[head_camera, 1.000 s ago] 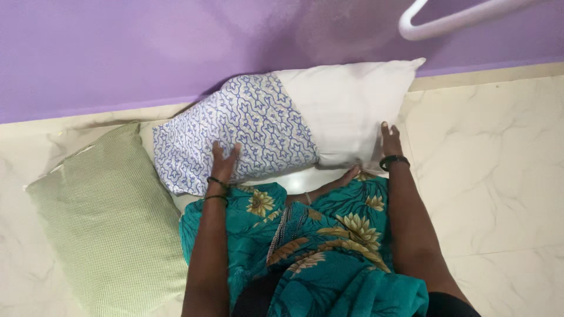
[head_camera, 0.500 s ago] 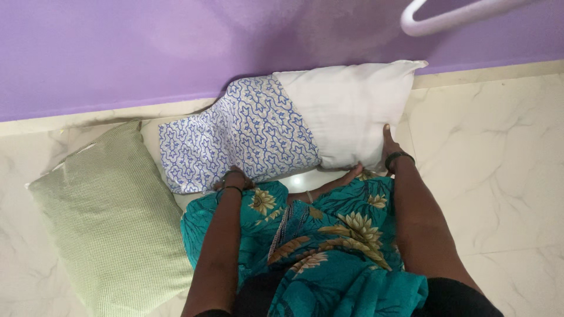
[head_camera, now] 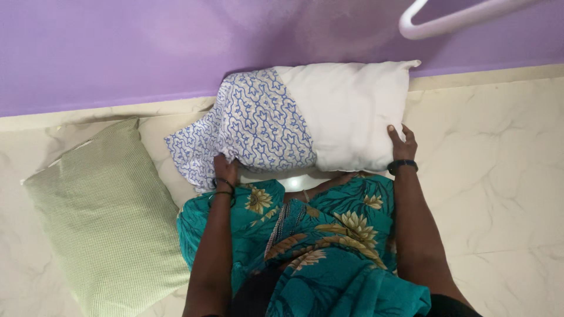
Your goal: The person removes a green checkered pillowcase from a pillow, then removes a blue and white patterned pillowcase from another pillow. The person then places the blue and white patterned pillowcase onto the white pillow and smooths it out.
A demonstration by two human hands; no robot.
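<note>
A white pillow [head_camera: 352,111] lies along the purple wall, its left half inside a white pillowcase with a blue pattern [head_camera: 258,126]. My left hand [head_camera: 226,169] grips the lower edge of the pillowcase near its loose left end. My right hand [head_camera: 401,144] presses against the pillow's bare right end, fingers spread on the white cloth. Both wrists wear dark bangles. My lap is covered in teal cloth with yellow flowers [head_camera: 311,235].
A green checked cushion [head_camera: 108,217] lies on the marble floor [head_camera: 493,176] to the left. A white plastic hanger [head_camera: 452,17] juts in at the top right. The purple wall [head_camera: 117,53] runs just behind the pillow.
The pillowcase has bunched further onto the pillow, its loose left end shorter. My left hand shifted from on top of the case to its lower edge; my right hand moved to the pillow's end.
</note>
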